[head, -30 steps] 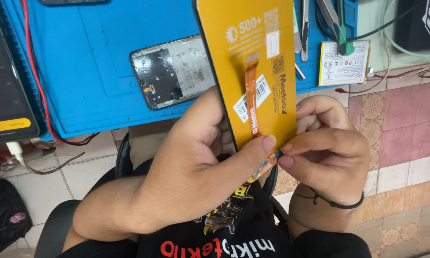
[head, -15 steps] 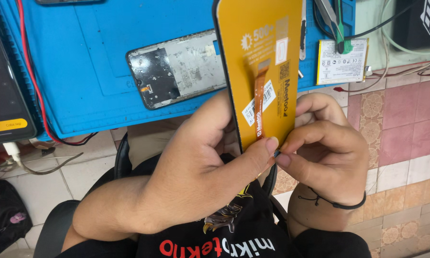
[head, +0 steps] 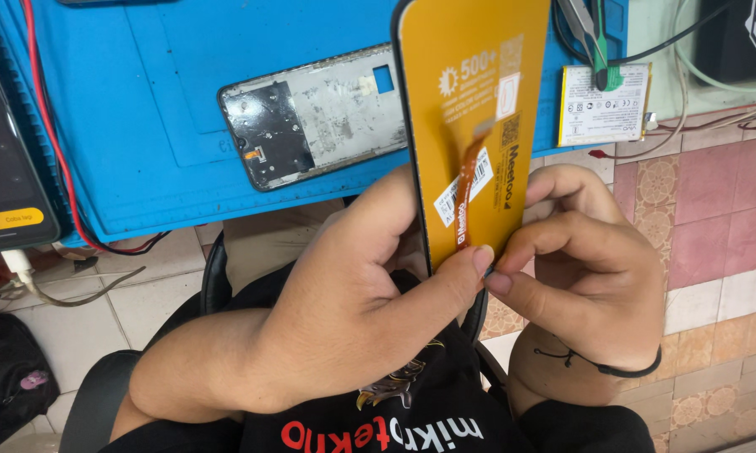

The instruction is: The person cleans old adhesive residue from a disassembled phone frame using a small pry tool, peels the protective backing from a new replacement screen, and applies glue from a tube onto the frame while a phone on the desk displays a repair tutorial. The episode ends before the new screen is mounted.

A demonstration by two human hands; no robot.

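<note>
1. Overhead, in the head view, a person's left hand (head: 344, 310) grips a yellow-backed phone screen panel (head: 470, 109) from the 9 o'clock side, fingers closed around its lower edge, the thumb tip pressed on the bottom corner.
2. Opposite, the right hand (head: 588, 268) closes in from 3 o'clock, its fingertips pinched at the same bottom corner, touching the left thumb; a thin dark cord circles the wrist.
3. An orange flex ribbon (head: 469, 197) runs down the panel's back, carrying a small white sticker, and ends near the pinching fingertips.
4. Held upright at about 12 o'clock from the hands, the panel stands over the edge of a blue work mat (head: 143, 101).
5. At 10 o'clock on the mat lies a bare phone frame (head: 319, 117), flat and well apart from both hands.
6. At 2 o'clock, a flat phone battery (head: 604, 105) sits just beside the mat, with green-handled pliers (head: 594, 42) resting across it.
7. At 9 o'clock, a dark device with a yellow button on its screen (head: 9, 193) lies at the mat's edge.
</note>
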